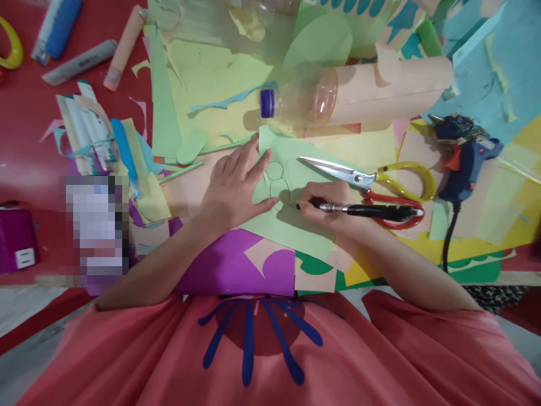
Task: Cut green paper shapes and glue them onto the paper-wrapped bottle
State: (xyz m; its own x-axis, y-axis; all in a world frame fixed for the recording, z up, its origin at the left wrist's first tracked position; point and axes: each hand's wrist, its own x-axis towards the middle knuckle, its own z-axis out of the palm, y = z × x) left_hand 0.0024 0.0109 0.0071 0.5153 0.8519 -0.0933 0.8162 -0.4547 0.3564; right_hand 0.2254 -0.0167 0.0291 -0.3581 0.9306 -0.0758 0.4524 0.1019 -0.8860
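Observation:
Light green paper lies in front of me, with a small circle and a rounded outline drawn on it in thin dark lines. My left hand rests flat on its left side, fingers spread beside the drawing. In my right hand a black pen is gripped, its tip at the lower right of the outline. Just beyond the right hand lie scissors with one yellow and one red handle, blades pointing left; the hand and pen cover part of the red handle.
A clear bottle with a purple cap, wrapped in peach paper, lies behind the drawing. A blue glue gun with its cord is at right. Markers, a blurred-out object and purple paper lie left and near, among scraps.

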